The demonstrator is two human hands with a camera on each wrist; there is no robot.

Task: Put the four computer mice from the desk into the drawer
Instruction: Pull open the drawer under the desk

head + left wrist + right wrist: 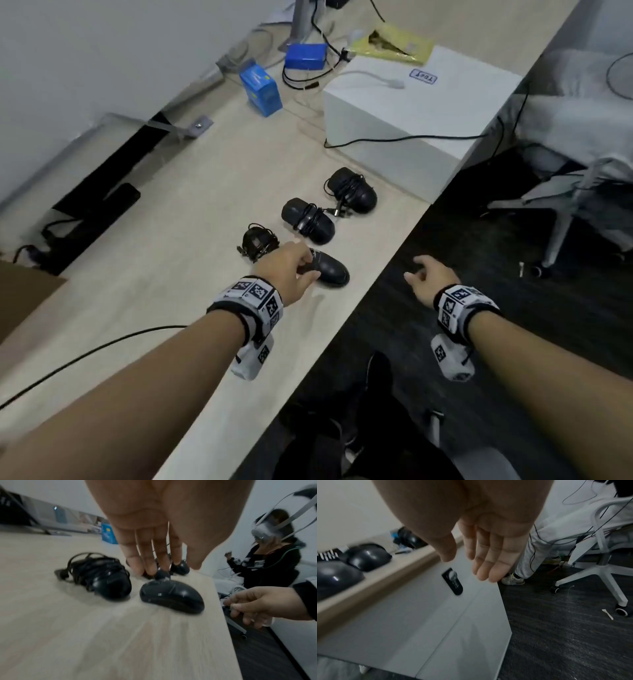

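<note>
1. Pale wood-grain desk (178,219) runs along a grey wall, with dark carpet beyond its front edge.
2. The left hand (287,270) is over the desk's front edge, fingers stretched down and spread from the thumb; its fingertips (150,566) are at the far end of the nearest glossy black computer mouse (329,269), but blur hides whether they touch it. Nothing is gripped.
3. The right hand (430,277) hangs off the desk over the carpet, fingers loosely extended and holding nothing; in the right wrist view it is in front of a grey drawer front (419,615) with a black lock plate (453,581).
4. Four black mice lie on the desk near its front edge: the nearest one, a second mouse wrapped in its black cable (258,241) just beside it, a third cable-wrapped mouse (308,221) further along, and a fourth cable-wrapped mouse (351,190) next to a white rectangular box (428,113).
5. Two blue items stand further back: a small blue carton (261,87) and a flat blue pack (306,56).
6. A white swivel chair (600,561) stands on the carpet to the right.
</note>
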